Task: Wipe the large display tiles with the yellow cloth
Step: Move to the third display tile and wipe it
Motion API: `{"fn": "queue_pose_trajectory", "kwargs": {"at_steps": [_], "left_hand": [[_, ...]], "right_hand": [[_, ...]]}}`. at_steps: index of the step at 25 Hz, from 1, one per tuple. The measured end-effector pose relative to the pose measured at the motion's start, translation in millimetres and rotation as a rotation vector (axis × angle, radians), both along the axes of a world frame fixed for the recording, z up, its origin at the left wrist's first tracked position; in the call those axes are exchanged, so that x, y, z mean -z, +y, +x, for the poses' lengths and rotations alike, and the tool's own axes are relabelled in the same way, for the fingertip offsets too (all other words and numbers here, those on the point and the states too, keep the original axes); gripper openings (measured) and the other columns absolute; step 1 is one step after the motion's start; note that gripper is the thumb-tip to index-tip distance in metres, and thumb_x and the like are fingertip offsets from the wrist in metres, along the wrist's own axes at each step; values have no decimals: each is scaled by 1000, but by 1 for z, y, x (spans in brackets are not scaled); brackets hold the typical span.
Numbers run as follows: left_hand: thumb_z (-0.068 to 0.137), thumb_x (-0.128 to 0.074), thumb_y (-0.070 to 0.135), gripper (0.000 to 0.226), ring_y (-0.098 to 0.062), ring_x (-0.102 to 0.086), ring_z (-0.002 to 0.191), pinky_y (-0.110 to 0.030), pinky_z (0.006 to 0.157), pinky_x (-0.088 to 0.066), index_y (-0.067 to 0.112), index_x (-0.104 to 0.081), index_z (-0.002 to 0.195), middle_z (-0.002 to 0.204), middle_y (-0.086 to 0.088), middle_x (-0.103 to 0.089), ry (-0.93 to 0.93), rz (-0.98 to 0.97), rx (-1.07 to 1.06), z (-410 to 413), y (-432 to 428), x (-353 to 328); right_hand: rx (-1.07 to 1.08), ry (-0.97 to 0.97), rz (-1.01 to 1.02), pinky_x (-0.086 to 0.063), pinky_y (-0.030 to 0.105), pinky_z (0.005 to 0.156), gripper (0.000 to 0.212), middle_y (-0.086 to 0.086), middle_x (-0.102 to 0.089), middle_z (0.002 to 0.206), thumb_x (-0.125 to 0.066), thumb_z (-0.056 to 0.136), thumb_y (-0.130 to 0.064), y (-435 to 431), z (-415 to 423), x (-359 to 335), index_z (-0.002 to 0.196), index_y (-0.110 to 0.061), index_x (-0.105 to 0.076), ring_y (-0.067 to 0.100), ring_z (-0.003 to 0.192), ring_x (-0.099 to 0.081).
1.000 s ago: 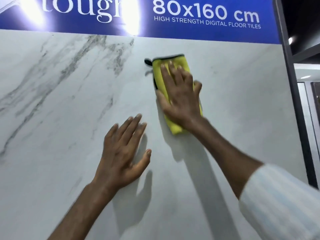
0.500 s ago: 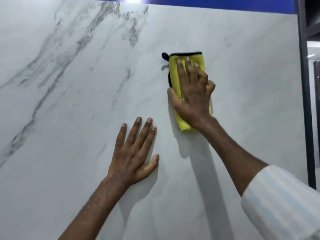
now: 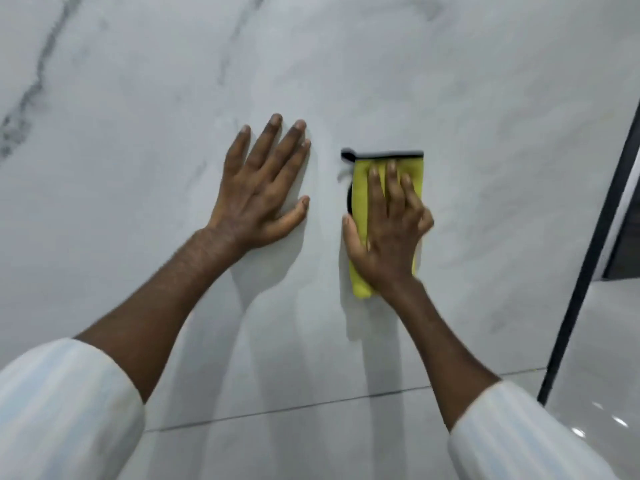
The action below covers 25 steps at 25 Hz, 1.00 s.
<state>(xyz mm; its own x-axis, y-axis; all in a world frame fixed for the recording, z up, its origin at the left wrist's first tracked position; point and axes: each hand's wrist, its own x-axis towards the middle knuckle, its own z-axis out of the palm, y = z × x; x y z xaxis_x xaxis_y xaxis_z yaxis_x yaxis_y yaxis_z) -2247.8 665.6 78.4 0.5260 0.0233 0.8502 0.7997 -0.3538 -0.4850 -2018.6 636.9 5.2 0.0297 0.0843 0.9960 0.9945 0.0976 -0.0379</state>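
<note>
The right hand [image 3: 388, 233] pressed the folded yellow cloth [image 3: 360, 199] flat against the grey-veined display tile [image 3: 138, 133], fingers extended over it. The left hand [image 3: 259, 192] lay just beside the cloth, palm on the tile, fingers straight and spread.

Long sleeves of white fabric with faint pale-blue stripes are worn on both arms. The left sleeve [image 3: 62, 407] and the right sleeve [image 3: 519, 438] are seen to end in wide, loose cuffs partway up the forearms. The left hand [image 3: 258, 192] and right hand [image 3: 389, 233] are left uncovered.
</note>
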Motion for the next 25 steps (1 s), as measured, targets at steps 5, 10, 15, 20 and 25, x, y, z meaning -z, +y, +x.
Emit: {"fn": "queue_pose_trajectory", "kwargs": {"at_steps": [5, 10, 15, 20, 25], "left_hand": [[101, -51, 44, 74, -33, -22, 160, -62, 123, -17, 6, -34, 162, 171, -16, -26, -50, -85, -15, -24, -13, 73], [105, -44, 44, 74, -40, -19, 159, -66, 126, -13, 4, -27, 164, 171, -18, -24, -40, -72, -150, -28, 1, 105], [104, -42, 43, 71, -44, -26, 156, -65, 125, -14, 3, -32, 162, 168, -20, -31, -89, -25, -177, -22, 4, 110], [104, -41, 43, 70, -45, -30, 155, -66, 124, -18, 2, -36, 161, 166, -22, -35, -95, -8, -177, -20, 5, 111], [105, -42, 42, 69, -46, -30, 154, -67, 124, -18, 2, -35, 161, 166, -23, -34, -99, -28, -188, -20, 1, 107]], "right_hand": [[-4, 23, 42, -35, 56, 101, 74, 8, -35, 166, -58, 94, -50, 5, -10, 2, 159, -20, -40, 27, 148, -30], [-77, -241, -154, -33, 61, 104, 87, 2, -26, 167, -72, 84, -45, -6, -18, 160, 160, -27, -33, 27, 149, -27], [-196, -157, -41, -33, 59, 103, 73, 5, -37, 164, -64, 91, -46, -2, -14, 80, 157, -26, -41, 26, 147, -30], [-143, -53, 14, -33, 60, 105, 67, 6, -36, 162, -63, 95, -47, 8, -21, 148, 155, -23, -44, 28, 145, -33], [-88, -61, -213, -34, 57, 102, 78, 0, -24, 162, -70, 83, -48, -9, -31, 297, 152, -27, -37, 28, 144, -26]]}}
